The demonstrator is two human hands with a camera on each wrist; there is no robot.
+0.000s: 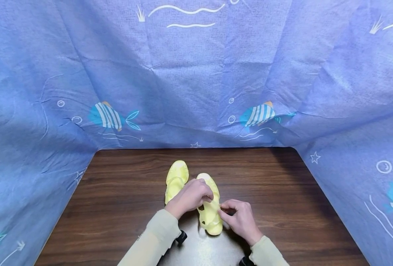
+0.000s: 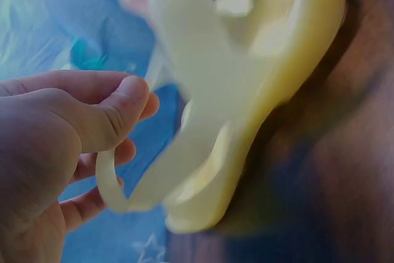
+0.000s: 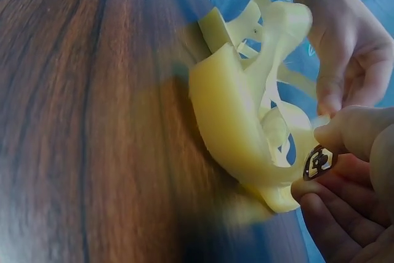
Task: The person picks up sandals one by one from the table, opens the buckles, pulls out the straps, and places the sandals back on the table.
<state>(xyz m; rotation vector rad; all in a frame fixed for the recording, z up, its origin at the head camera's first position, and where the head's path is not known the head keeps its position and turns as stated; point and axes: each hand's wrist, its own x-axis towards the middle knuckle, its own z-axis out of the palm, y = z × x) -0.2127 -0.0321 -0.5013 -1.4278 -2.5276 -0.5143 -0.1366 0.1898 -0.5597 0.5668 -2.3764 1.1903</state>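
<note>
Two pale yellow strappy sandals are on the table. The nearer sandal (image 1: 212, 218) stands between the hands, its straps forming open loops. My left hand (image 1: 193, 194) reaches over it from the left and pinches the end of a thin yellow strap (image 2: 108, 180) between thumb and fingers. The strap bends down in a loop below those fingers. From the right, my right hand (image 1: 239, 218) holds a small dark buckle (image 3: 319, 162) between thumb and fingers at the sandal's side. The fingertips of both hands are close together there. The other sandal (image 1: 177, 173) lies farther left, partly behind my left hand.
The dark wood-grain table (image 1: 266, 177) has a rounded far edge. A blue cloth (image 1: 189, 85) printed with fish hangs behind it and along both sides. Black wrist-camera mounts (image 1: 181, 237) show under the pale sleeves (image 1: 156, 236).
</note>
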